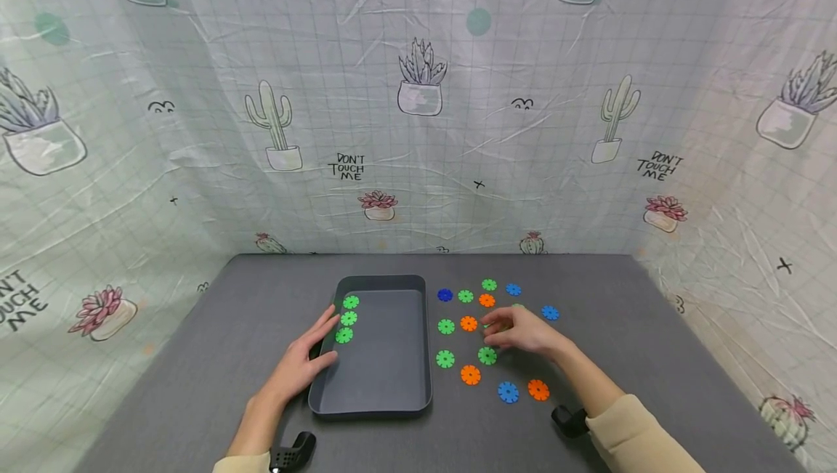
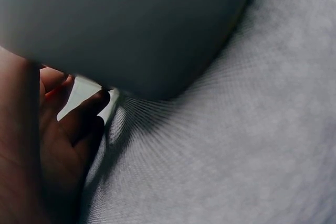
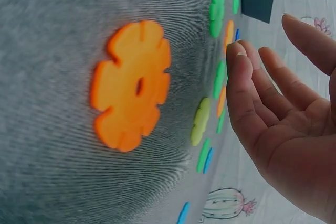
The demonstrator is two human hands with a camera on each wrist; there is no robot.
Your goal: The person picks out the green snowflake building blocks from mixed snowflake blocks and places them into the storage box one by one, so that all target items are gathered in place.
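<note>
A dark grey tray lies on the table, with three green notched plastic discs in a column along its left inside wall. My left hand rests at the tray's left rim, fingers and thumb spread along it. In the left wrist view the tray's outside hides part of the left hand. To the tray's right, my right hand hovers over scattered discs, fingers loosely bent and nothing held in them. A green disc lies just below its fingertips; the hand partly covers others.
Orange discs, blue discs, a dark blue disc and several more green ones lie right of the tray. The right wrist view shows a yellow-green disc. A cactus-print curtain surrounds the grey table.
</note>
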